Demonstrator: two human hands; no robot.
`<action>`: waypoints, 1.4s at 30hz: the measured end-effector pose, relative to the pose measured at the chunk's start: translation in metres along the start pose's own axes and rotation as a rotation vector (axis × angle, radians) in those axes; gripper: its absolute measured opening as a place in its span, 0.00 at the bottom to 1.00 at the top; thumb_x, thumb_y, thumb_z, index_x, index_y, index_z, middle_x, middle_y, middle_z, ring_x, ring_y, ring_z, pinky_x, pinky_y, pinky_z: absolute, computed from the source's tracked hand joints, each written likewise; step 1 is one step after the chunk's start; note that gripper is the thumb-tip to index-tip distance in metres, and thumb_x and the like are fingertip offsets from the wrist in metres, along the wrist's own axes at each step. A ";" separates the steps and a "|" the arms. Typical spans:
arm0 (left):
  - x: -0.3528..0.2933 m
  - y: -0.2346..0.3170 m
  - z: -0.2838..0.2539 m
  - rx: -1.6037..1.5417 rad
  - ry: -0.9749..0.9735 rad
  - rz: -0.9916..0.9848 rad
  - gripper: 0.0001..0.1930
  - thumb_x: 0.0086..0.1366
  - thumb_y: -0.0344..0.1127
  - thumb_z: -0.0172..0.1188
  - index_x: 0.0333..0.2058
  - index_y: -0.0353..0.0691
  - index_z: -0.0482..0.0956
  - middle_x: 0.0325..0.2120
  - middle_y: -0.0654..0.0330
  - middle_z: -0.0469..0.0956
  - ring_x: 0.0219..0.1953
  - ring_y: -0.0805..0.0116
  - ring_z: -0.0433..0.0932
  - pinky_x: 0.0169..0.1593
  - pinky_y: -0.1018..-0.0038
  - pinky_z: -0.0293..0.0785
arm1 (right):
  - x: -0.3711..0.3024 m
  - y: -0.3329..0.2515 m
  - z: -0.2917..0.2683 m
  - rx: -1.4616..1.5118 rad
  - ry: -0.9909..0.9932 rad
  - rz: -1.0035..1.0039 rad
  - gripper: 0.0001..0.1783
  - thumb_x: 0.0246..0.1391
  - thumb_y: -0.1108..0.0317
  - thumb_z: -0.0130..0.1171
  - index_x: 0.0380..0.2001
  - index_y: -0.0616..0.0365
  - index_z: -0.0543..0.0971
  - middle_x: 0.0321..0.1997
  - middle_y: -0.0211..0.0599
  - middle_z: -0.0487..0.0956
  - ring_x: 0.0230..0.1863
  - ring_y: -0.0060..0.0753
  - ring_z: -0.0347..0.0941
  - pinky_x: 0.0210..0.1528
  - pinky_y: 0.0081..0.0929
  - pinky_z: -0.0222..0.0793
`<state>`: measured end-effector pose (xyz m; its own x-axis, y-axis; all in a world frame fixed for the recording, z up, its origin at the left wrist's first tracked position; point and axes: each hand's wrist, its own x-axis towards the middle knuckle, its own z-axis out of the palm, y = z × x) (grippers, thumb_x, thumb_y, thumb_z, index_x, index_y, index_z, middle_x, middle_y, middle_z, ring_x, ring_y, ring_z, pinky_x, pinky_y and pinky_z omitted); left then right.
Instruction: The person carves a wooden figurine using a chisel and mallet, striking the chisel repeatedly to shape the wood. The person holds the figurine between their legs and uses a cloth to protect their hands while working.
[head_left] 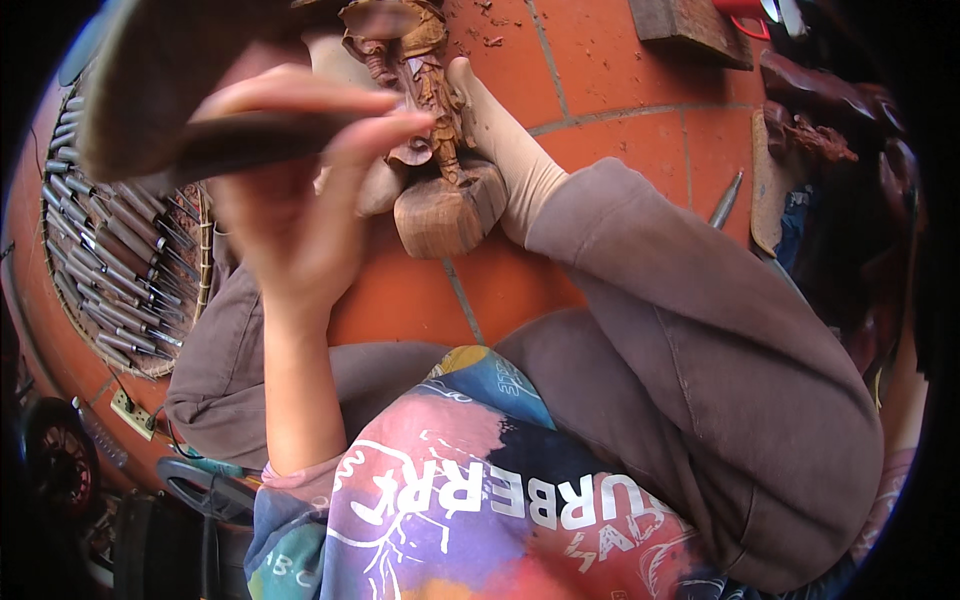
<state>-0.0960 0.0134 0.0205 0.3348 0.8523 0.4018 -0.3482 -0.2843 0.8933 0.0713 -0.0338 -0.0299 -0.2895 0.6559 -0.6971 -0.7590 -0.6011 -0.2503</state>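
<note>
Carving [430, 88]: its block base [443, 225] sits between two bare feet [512, 150] above the tiled floor [620, 145]; whether upright or tilted back cannot be told. Left hand [290, 205]: thumb and fingers appear closed on a dark tool [255, 142], fingertips close to the carving; blur prevents confirming contact. Right hand: out of view, state cannot be told; a strip of forearm [907, 390] shows at the right edge.

Risks, as judged: (1) The feet are the only restraint seen; uneven pressure could let the base turn, and fine detail could snap. (2) A slip of the tool could strike bare skin beside the work. (3) A pointed tool [728, 200] lies loose near the right leg [690, 320]; a shift in posture could bring the two together.
</note>
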 end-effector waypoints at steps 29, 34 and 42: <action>-0.025 -0.051 -0.013 -0.264 0.393 -0.158 0.13 0.67 0.24 0.57 0.46 0.37 0.63 0.39 0.50 0.79 0.42 0.40 0.82 0.48 0.52 0.84 | -0.003 0.002 0.007 -0.234 0.117 -0.057 0.41 0.54 0.25 0.45 0.49 0.52 0.75 0.43 0.32 0.80 0.43 0.27 0.78 0.48 0.28 0.77; -0.027 -0.050 -0.017 -0.210 0.420 -0.193 0.16 0.66 0.22 0.58 0.46 0.38 0.61 0.39 0.48 0.78 0.40 0.45 0.83 0.47 0.55 0.84 | 0.000 0.006 0.011 -0.200 0.117 -0.051 0.41 0.54 0.25 0.45 0.50 0.51 0.75 0.43 0.31 0.80 0.43 0.26 0.78 0.48 0.28 0.77; -0.021 -0.042 -0.002 -0.092 0.381 -0.081 0.14 0.65 0.20 0.57 0.45 0.35 0.64 0.39 0.48 0.78 0.40 0.48 0.83 0.49 0.57 0.83 | 0.004 0.005 0.001 -0.141 0.118 -0.056 0.40 0.54 0.25 0.45 0.50 0.50 0.75 0.43 0.30 0.81 0.43 0.26 0.78 0.45 0.28 0.78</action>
<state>-0.0899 0.0082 -0.0263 0.0220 0.9770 0.2123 -0.4172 -0.1840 0.8900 0.0656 -0.0337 -0.0336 -0.1723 0.6375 -0.7510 -0.6808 -0.6281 -0.3769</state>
